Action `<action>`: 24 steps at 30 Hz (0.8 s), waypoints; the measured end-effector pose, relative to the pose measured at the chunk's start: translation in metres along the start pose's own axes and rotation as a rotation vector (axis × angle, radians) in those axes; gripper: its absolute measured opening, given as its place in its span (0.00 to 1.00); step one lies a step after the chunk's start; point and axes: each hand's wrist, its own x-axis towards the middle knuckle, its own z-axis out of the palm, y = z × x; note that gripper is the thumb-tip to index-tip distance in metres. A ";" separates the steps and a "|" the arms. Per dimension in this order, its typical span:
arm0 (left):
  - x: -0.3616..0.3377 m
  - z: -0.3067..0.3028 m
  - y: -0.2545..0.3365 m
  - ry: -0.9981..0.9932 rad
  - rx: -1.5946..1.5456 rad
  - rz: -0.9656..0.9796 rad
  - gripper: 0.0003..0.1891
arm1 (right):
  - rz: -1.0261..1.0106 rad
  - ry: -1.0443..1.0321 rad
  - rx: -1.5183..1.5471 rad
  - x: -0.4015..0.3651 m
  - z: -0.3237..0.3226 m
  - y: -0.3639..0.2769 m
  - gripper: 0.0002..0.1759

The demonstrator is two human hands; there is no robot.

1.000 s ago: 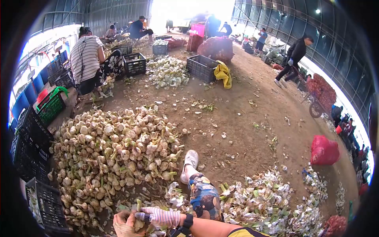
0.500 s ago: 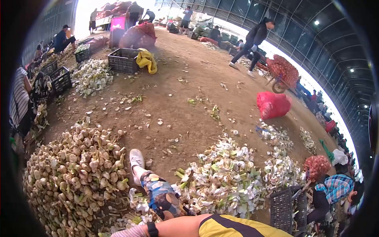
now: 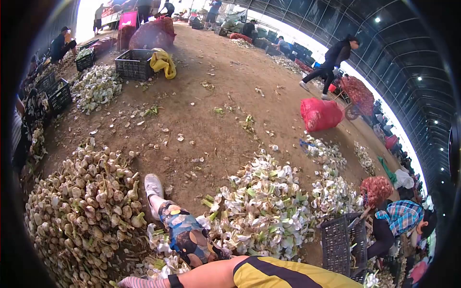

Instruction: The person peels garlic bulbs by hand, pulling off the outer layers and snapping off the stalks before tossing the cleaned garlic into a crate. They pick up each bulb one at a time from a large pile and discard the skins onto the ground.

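Observation:
At the bottom edge, my left hand (image 3: 141, 282), in a pink-and-white striped glove, reaches left from a yellow-and-black sleeve (image 3: 288, 273). A black band (image 3: 175, 281) circles the wrist. The lower edge of the view cuts off the hand, so its fingers and anything in them cannot be made out. Beside it rises a large heap of garlic bulbs (image 3: 86, 201) with short stems. My leg in patterned trousers (image 3: 185, 233) stretches forward between that heap and a pile of garlic husks and stem scraps (image 3: 264, 206). My right hand is out of view.
Black crates stand at lower right (image 3: 336, 242) and upper left (image 3: 134, 65), the latter with a yellow cloth (image 3: 163, 62). A full red mesh sack (image 3: 321, 114) lies on the dirt floor. One person (image 3: 333, 62) moves a loaded cart (image 3: 357, 96); a person in plaid (image 3: 403, 216) sits at right.
The view has shifted, so most things appear higher and further left. My gloved hand has moved left and shows more. The walking person and the cart have advanced to the right.

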 end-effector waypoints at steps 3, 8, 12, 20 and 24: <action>0.015 -0.012 -0.007 0.069 -0.151 -0.157 0.30 | 0.154 -0.189 -0.065 0.001 -0.007 -0.010 0.08; 0.018 -0.014 -0.007 0.314 -0.220 -0.425 0.29 | -0.056 0.069 -0.231 0.014 -0.014 0.014 0.10; 0.007 -0.001 -0.009 0.326 0.000 -0.275 0.25 | -0.061 0.001 -0.765 0.008 -0.011 0.009 0.10; 0.001 -0.050 -0.050 0.240 0.161 -0.121 0.28 | 0.089 -0.332 -0.363 -0.006 -0.011 0.002 0.20; -0.003 -0.025 -0.021 0.207 0.165 -0.097 0.49 | -0.125 -0.354 -0.404 -0.006 -0.031 0.019 0.13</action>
